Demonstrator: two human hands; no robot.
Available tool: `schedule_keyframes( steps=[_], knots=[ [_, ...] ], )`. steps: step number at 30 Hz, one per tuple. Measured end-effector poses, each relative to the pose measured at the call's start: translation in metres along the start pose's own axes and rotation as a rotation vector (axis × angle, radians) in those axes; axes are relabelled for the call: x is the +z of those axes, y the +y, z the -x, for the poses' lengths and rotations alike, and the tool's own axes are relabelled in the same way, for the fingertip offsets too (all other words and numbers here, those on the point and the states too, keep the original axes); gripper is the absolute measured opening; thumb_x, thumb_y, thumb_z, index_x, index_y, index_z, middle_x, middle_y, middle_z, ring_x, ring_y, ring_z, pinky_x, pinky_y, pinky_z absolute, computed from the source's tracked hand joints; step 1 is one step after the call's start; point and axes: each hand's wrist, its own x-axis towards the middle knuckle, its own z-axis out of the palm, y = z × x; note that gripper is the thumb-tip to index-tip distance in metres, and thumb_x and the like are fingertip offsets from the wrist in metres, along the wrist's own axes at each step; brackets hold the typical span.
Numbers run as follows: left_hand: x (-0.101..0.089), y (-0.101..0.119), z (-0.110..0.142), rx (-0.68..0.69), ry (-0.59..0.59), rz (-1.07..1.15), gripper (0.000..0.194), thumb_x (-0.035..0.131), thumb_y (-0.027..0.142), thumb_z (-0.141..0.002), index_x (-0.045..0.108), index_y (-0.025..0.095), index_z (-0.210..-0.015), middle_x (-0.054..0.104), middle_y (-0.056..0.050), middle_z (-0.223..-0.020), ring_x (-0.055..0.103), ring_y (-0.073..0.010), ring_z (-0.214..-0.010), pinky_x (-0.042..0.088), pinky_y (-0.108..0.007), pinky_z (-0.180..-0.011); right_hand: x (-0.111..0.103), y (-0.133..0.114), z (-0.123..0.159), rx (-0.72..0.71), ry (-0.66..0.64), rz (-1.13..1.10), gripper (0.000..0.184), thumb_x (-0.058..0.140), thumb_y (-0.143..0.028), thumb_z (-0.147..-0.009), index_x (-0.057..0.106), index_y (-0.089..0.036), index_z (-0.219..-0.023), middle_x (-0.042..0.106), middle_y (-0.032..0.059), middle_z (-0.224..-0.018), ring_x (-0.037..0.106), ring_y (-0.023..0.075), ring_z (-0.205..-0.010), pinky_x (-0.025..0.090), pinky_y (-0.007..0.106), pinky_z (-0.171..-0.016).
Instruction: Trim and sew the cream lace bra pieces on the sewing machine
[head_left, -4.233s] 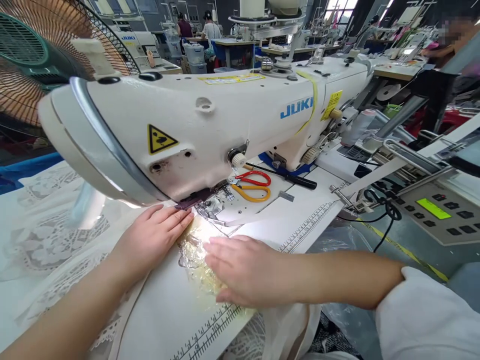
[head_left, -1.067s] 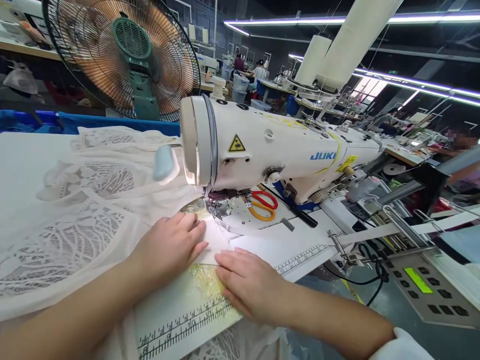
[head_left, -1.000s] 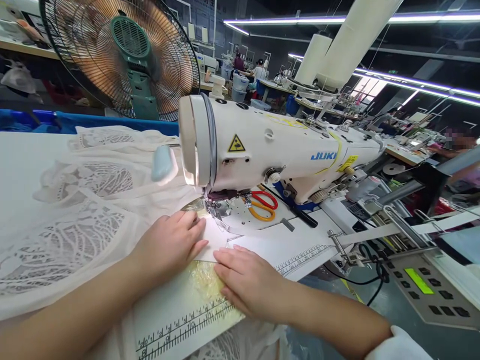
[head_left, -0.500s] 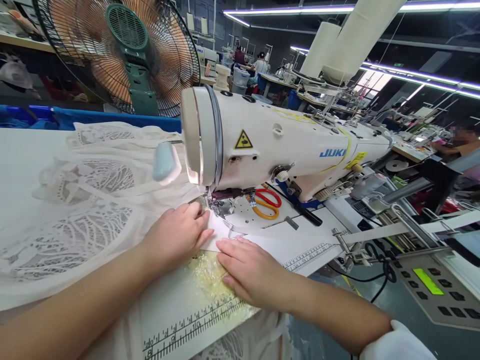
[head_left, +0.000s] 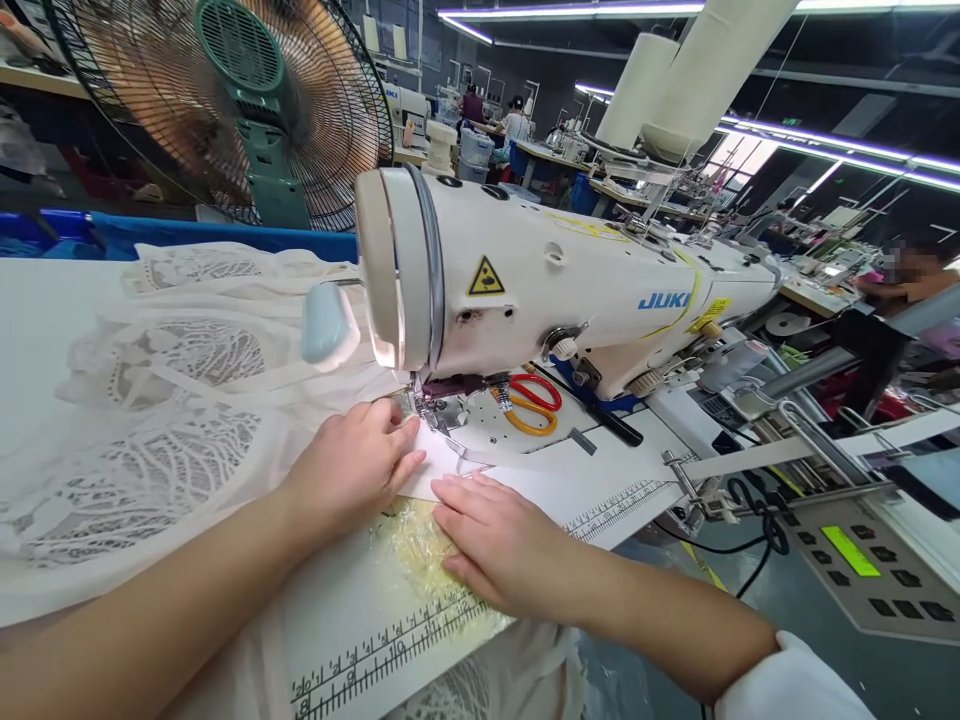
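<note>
My left hand (head_left: pixel 352 465) lies flat, fingers together and stretched out, on cream fabric (head_left: pixel 420 470) just in front of the presser foot (head_left: pixel 429 410) of a white JUKI sewing machine (head_left: pixel 540 290). To its right, my right hand (head_left: pixel 499 540) also presses flat on the fabric, with its fingertips near the left hand's. Between and below the hands shows a yellowish crinkled tape patch (head_left: pixel 416 545) above a printed ruler (head_left: pixel 390 650) on the table edge. Cream lace cloth (head_left: pixel 150 440) spreads out to the left of the machine.
Red and orange scissors (head_left: pixel 532 405) and a black-handled tool (head_left: pixel 600 420) lie on the machine bed. A big fan (head_left: pixel 225 100) stands at the back left. A control panel (head_left: pixel 862 565) with a green display sits at the right. Thread cones (head_left: pixel 675 90) rise behind; other people work far back.
Since the oldest frame the view has pulled back and up. Over the last second both hands have slid a little toward the presser foot with the fabric.
</note>
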Motion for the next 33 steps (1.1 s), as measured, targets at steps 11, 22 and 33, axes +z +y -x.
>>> schedule_keyframes(
  steps=[11,22,33],
  knots=[
    [0.002,-0.011,-0.009,-0.029,0.029,-0.07,0.043,0.035,0.038,-0.09,0.061,0.02,-0.119,0.061,-0.016,-0.113,0.056,-0.033,-0.104,0.047,-0.046,-0.08,0.003,0.001,-0.015,0.011,0.023,0.038,0.038,0.053,-0.028,-0.087,0.057,-0.006,-0.117,0.05,0.017,-0.138,0.044,0.0267,-0.13,0.035,0.041,-0.11],
    [0.02,0.006,0.037,0.393,0.449,-0.237,0.04,0.034,0.003,-0.083,0.065,0.008,-0.106,0.07,-0.013,-0.105,0.06,-0.0204,-0.074,0.047,-0.031,-0.063,0.008,-0.002,-0.021,0.002,0.083,-0.006,0.038,0.056,-0.028,-0.085,0.058,-0.004,-0.115,0.054,0.0181,-0.132,0.042,0.0264,-0.131,0.033,0.039,-0.112],
    [0.018,-0.019,0.037,0.48,0.379,-0.096,0.041,0.034,0.011,-0.088,0.066,0.016,-0.113,0.068,-0.006,-0.118,0.055,-0.0236,-0.087,0.053,-0.036,-0.072,0.011,0.022,-0.006,0.06,0.491,-0.12,0.022,0.047,-0.019,-0.088,0.068,-0.014,-0.092,0.071,0.0105,-0.106,0.066,0.0199,-0.098,0.053,0.033,-0.09]
  ],
)
